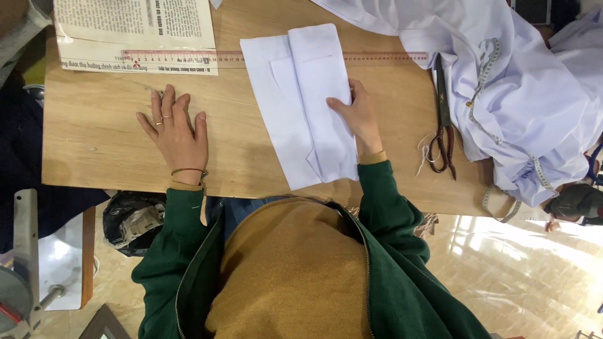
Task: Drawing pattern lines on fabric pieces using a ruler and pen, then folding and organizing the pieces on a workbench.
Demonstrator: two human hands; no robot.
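- Your folded piece of white cloth (308,107) lies flat near the middle of the pale wooden tabletop (94,138), between your two hands.
- It looks like a long panel in smooth white fabric: a wider under-layer shows on the left, and a narrower strip is folded over it on the right, with a faint pocket-shaped outline in between.
- Its long axis runs from the far edge of the tabletop toward you, leaning a little so that the near end sits further right than the far end.
- The far end is squared off and lies over the long pink ruler (377,56); the near end reaches almost to the tabletop's edge in front of your mustard-yellow top.
- Your right hand (359,116) rests on the right edge of the cloth, fingers curled onto the folded strip and pressing it down; the grip is loose, more a hold-down than a pinch.
- Your left hand (178,129) lies flat and spread on the bare wood, well apart from the cloth, with nothing in its grip.
- A sheet of printed newspaper (135,31) sits at the far left corner, its near edge over the ruler.
- Dark metal scissors with reddish handles (445,125) lie to the right of your right hand, beside a heap of white garment fabric (534,94) with a tape measure (487,69) draped over it.
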